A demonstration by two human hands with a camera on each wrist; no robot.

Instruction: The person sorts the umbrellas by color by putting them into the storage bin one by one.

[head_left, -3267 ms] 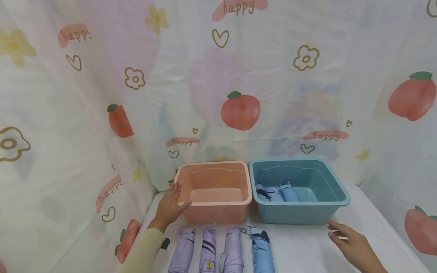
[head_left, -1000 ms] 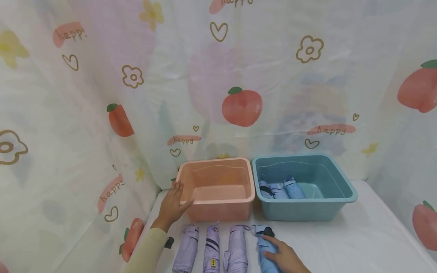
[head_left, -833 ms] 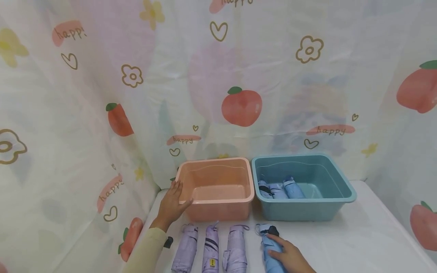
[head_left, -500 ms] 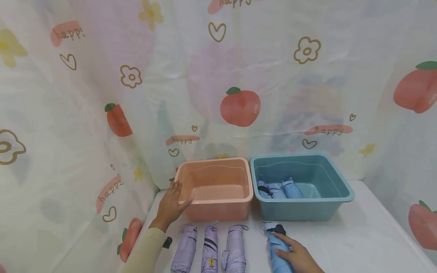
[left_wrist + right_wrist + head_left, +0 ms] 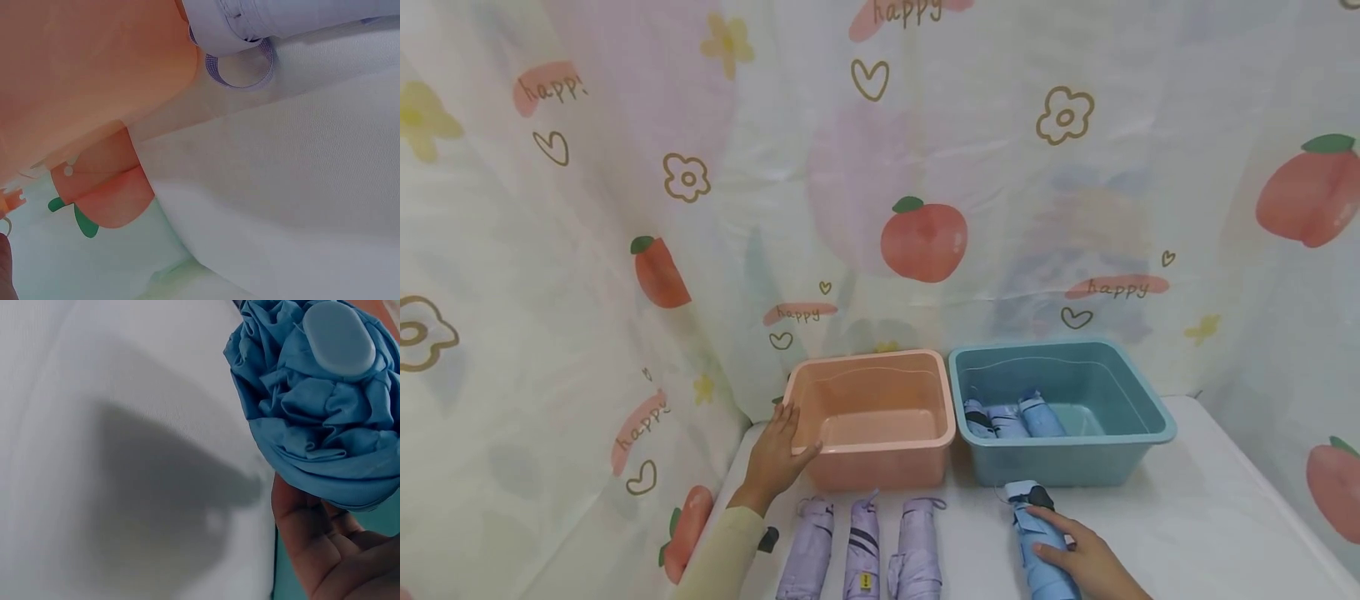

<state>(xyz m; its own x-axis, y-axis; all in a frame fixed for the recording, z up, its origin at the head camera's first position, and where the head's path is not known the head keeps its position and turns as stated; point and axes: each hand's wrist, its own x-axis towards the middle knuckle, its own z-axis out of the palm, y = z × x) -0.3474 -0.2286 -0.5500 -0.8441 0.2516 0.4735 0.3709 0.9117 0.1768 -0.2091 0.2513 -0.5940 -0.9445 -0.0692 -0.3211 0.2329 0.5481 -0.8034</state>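
In the head view my right hand (image 5: pixel 1086 557) grips a folded blue umbrella (image 5: pixel 1037 542) in front of the blue bin. The right wrist view shows the gathered end of this umbrella (image 5: pixel 312 406) with the curled fingers (image 5: pixel 300 531) under it. My left hand (image 5: pixel 772 454) rests on the left rim of the pink bin (image 5: pixel 880 467), fingers extended. Three folded purple umbrellas lie side by side: a left one (image 5: pixel 807 546), a striped middle one (image 5: pixel 862 546) and a right one (image 5: pixel 917 546). The left wrist view catches a purple umbrella's end and wrist loop (image 5: pixel 240 84).
The blue bin (image 5: pixel 1052 462) stands right beside the pink one and holds three folded umbrellas (image 5: pixel 1007 421). A patterned curtain (image 5: pixel 850 167) rises behind the white table (image 5: pixel 1210 517). A small black object (image 5: pixel 768 539) lies near the left sleeve.
My right hand has come from the right onto the blue umbrella, taken hold of it and shifted it rightward, away from the purple ones. The left hand stays on the pink bin.
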